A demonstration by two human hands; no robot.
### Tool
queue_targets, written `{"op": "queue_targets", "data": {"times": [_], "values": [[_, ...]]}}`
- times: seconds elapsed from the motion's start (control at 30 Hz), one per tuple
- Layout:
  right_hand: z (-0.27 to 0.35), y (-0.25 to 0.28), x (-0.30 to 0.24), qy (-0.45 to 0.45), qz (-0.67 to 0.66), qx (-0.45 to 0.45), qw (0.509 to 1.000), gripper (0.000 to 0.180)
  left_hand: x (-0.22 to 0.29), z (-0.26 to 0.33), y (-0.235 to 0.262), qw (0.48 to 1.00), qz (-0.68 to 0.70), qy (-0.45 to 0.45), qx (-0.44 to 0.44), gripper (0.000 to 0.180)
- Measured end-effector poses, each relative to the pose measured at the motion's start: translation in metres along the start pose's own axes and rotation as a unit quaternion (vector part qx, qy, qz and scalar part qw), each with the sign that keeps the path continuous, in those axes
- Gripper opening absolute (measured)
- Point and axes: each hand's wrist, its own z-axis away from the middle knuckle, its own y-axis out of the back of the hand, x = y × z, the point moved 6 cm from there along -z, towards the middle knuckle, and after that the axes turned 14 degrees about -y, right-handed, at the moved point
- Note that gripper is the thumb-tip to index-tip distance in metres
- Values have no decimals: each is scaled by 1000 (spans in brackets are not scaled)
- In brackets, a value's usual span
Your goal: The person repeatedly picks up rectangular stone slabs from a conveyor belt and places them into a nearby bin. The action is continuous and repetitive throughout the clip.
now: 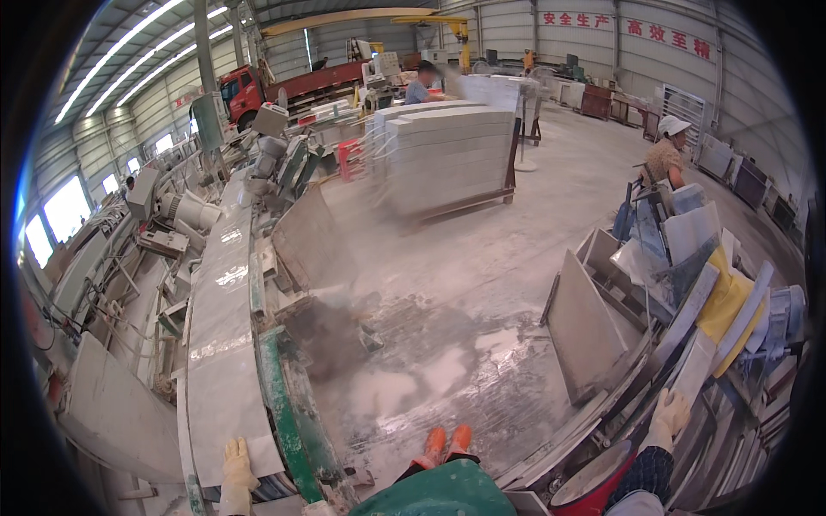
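My left hand [238,464], in a pale glove, lies at the near end of a long, wet-looking grey stone slab [222,344], its fingers stretched along the surface. The slab rests on a machine bed with a green side rail [284,413]. Over on the right, my right hand [669,417], also gloved, is closed at the lower end of a pale stone strip [693,371]. The strip leans among other strips beside a yellow cloth [724,301]. The palm side of my right hand is hidden.
Wet, dusty floor [447,335] lies ahead of my orange boots [447,443]. A rack of stacked slabs [447,159] stands beyond, near a person in blue [419,89]. Another person in a white cap [667,159] is at right. A board [585,335] leans nearby; a red truck [249,90] stands behind.
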Motion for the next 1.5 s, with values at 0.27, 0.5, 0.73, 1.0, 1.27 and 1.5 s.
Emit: {"op": "queue_targets", "data": {"times": [0.27, 0.5, 0.73, 1.0, 1.27, 1.5], "values": [[1, -9, 5, -2, -28, -30, 999, 40, -60, -40, -29, 969, 242, -45, 32, 97], [7, -14, 8, 6, 1, 18, 1000, 41, -1, -54, 3, 983, 104, 77, 133, 84], [15, -13, 12, 0, -6, -3, 1000, 44, 19, -51, 29, 981, 88, 122, 121, 79], [20, -12, 16, 10, -1, -5, 1000, 44, 27, -45, 37, 982, 85, 107, 128, 74], [31, 1, 15, 29, -16, 4, 999, 45, 26, -48, 38, 978, 114, 105, 142, 76], [35, -8, 24, 38, -27, 26, 999, 45, 20, -55, 31, 978, 105, 102, 151, 76]]}}
